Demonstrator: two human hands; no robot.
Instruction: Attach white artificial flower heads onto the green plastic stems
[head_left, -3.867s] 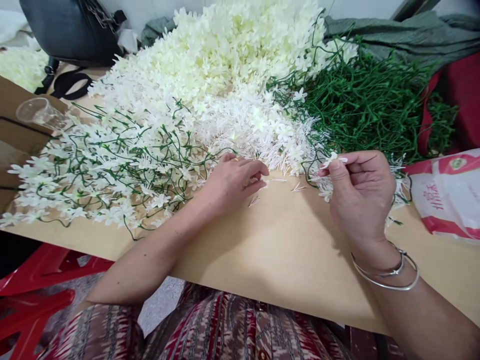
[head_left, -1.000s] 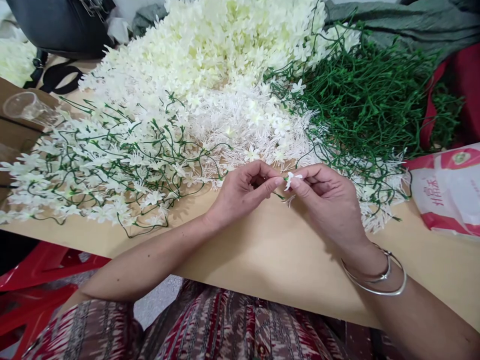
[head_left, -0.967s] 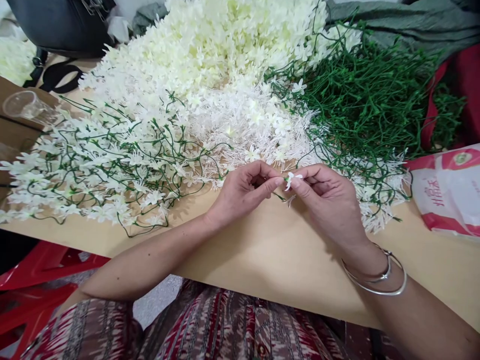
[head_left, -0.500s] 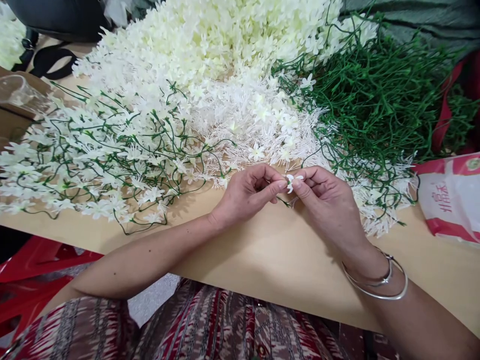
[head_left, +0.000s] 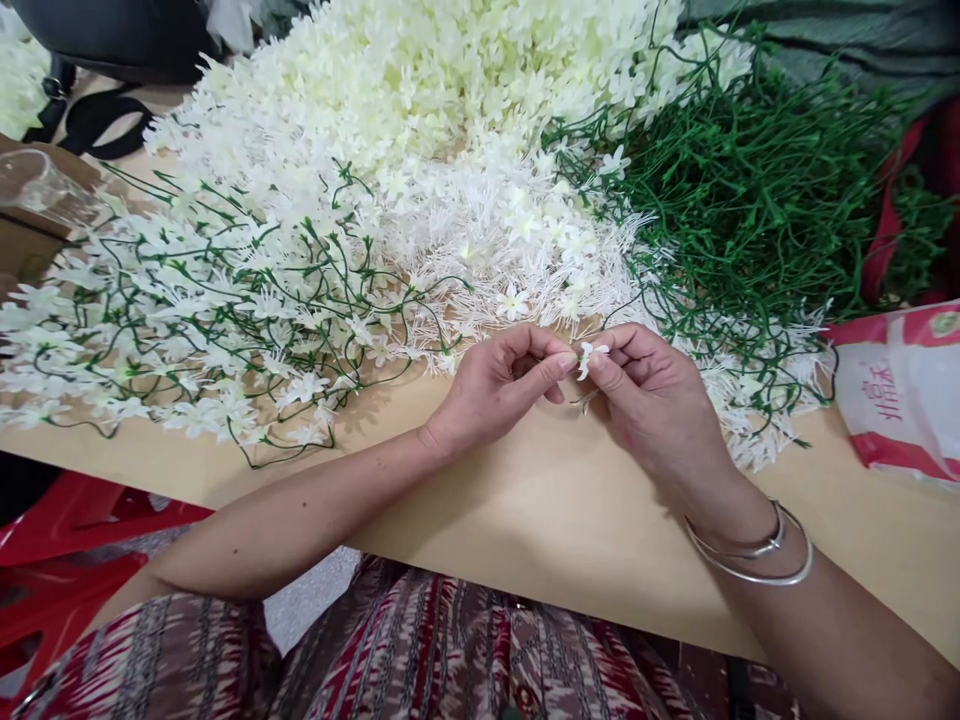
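My left hand [head_left: 491, 388] and my right hand [head_left: 654, 400] meet fingertip to fingertip just above the tan board [head_left: 540, 500]. Between them sits a small white plastic flower [head_left: 589, 355]. The right thumb and forefinger pinch it, and a thin green stem [head_left: 581, 400] runs down from it under the fingers. The left fingers are pinched closed against the flower's left side. Two silver bangles [head_left: 757, 555] circle my right wrist.
A heap of loose cream flowers [head_left: 450, 100] fills the back. White stamen pieces [head_left: 487, 240] lie in the middle. Finished flowered vines [head_left: 195, 310] spread left, bare green stems [head_left: 750, 200] right. A red and white bag [head_left: 900, 390] lies far right, a clear cup [head_left: 37, 185] far left.
Earlier my hands were apart, the left at the stamen pile and the right holding a flower up. They have since come together and stay pinched on the flower; the view shifted slightly.
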